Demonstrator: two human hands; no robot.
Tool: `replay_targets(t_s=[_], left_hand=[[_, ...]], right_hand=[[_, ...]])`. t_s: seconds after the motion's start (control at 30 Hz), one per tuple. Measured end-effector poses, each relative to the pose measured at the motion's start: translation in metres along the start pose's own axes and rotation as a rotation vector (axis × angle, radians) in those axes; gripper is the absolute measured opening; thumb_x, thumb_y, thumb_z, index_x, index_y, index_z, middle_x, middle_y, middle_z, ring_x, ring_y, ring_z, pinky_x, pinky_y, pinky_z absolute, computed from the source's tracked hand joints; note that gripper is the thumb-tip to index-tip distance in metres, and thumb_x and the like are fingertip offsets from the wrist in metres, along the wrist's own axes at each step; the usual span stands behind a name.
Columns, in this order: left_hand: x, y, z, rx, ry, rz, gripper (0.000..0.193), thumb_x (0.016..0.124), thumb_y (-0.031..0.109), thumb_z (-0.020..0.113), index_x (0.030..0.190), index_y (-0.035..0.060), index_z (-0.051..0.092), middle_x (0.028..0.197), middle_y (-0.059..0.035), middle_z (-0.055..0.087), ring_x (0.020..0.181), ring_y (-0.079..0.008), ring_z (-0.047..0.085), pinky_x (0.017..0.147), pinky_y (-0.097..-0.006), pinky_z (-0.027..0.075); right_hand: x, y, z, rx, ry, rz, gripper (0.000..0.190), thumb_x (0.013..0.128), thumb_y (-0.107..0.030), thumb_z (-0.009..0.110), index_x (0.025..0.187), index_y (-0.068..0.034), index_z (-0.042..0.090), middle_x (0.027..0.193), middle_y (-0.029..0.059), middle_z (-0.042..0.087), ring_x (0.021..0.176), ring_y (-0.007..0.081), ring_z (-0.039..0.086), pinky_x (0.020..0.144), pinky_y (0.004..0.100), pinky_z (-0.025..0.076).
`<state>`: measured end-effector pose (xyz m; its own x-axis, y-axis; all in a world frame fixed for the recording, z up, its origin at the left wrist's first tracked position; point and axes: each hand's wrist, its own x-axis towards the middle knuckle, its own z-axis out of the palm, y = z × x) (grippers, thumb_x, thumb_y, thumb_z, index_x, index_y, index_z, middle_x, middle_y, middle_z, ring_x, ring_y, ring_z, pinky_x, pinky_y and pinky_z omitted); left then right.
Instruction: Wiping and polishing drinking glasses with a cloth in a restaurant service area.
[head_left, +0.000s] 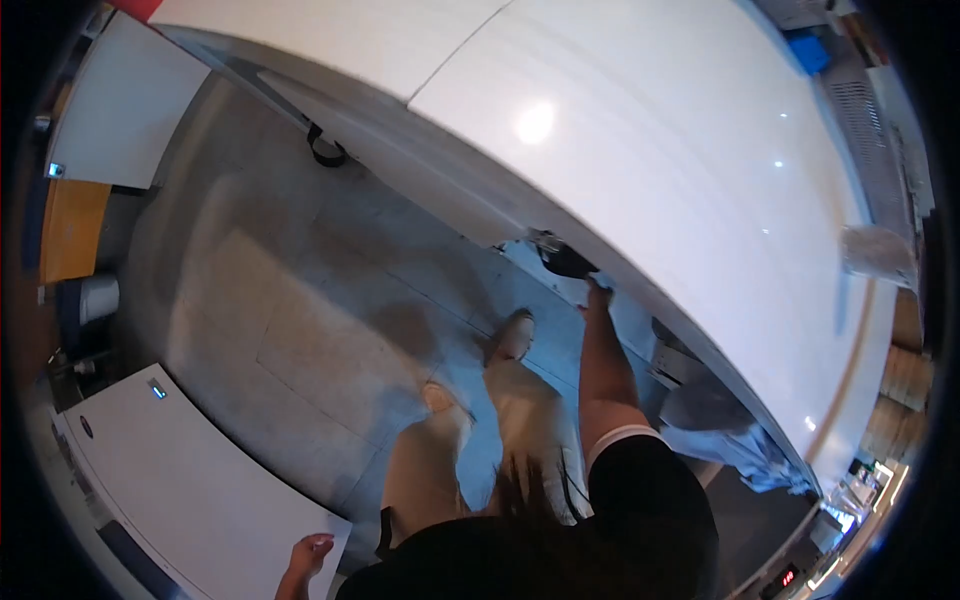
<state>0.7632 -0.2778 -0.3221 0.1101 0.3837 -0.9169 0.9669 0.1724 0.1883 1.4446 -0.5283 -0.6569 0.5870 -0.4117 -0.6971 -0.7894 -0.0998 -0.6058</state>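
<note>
My right arm reaches down below the edge of a long white counter (637, 150). My right hand (598, 291) is at a dark object (566, 261) under that edge, beside something pale; whether the fingers hold either is too small to tell. At the bottom left, my left hand (311, 553) is over the near end of a white appliance lid (217, 480), with the fingers curled and nothing visible in them. Whether it touches the lid cannot be told.
Grey floor (300, 285) lies between the counter and the white appliance. A black strap (326, 150) hangs under the counter's far part. Crumpled pale cloth or plastic (739, 450) is under the counter at right. An orange panel (75, 229) and a white cabinet (127, 97) stand at left.
</note>
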Motion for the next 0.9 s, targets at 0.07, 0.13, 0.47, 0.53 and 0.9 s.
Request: replay_targets(t_s=[0.07,0.13,0.47,0.53,0.9], left_hand=[[0.009,-0.021,0.009,0.100,-0.018,-0.155,0.020,0.078,0.020,0.064,0.091,0.0036,0.065,0.086,-0.0069,0.064,0.083,-0.0135,0.058,0.075,-0.0267,0.044],[0.015,-0.031,0.020,-0.045,0.084,-0.101,0.018,0.079,0.017,0.063,0.091,0.0035,0.065,0.086,-0.0063,0.064,0.082,-0.0129,0.058,0.074,-0.0259,0.044],[-0.006,0.023,0.022,0.067,-0.069,0.122,0.022,0.078,0.013,0.062,0.098,0.0040,0.063,0.094,-0.0077,0.063,0.083,-0.0141,0.058,0.073,-0.0250,0.044],[-0.046,0.019,0.005,-0.011,-0.007,0.071,0.023,0.079,0.013,0.062,0.099,0.0037,0.062,0.094,-0.0077,0.063,0.084,-0.0144,0.058,0.075,-0.0250,0.044],[-0.036,0.010,-0.059,0.311,0.146,0.134,0.052,0.073,0.023,0.065,0.120,0.0055,0.047,0.094,-0.0123,0.063,0.089,-0.0193,0.059,0.080,-0.0293,0.044]], right_hand=[[0.019,0.011,0.033,-0.259,0.193,0.064,0.060,0.071,-0.035,0.068,0.119,-0.008,0.043,0.121,0.0093,0.041,0.103,0.0298,0.044,0.072,0.0503,0.046],[0.022,0.026,0.048,-0.252,0.039,0.041,0.059,0.072,-0.036,0.067,0.118,-0.007,0.043,0.118,0.0099,0.043,0.100,0.0298,0.047,0.071,0.0497,0.047],[-0.003,0.022,-0.006,-0.029,-0.229,-0.064,0.041,0.082,-0.035,0.055,0.104,-0.001,0.051,0.081,0.0110,0.059,0.067,0.0252,0.059,0.050,0.0382,0.053],[-0.081,0.038,-0.014,0.279,-0.368,0.055,0.032,0.083,-0.030,0.052,0.104,-0.004,0.051,0.080,0.0106,0.058,0.065,0.0245,0.058,0.055,0.0366,0.053],[-0.380,-0.015,-0.288,0.171,-0.475,-0.068,0.034,0.083,-0.028,0.053,0.100,0.002,0.050,0.091,0.0120,0.058,0.079,0.0248,0.059,0.062,0.0375,0.053]])
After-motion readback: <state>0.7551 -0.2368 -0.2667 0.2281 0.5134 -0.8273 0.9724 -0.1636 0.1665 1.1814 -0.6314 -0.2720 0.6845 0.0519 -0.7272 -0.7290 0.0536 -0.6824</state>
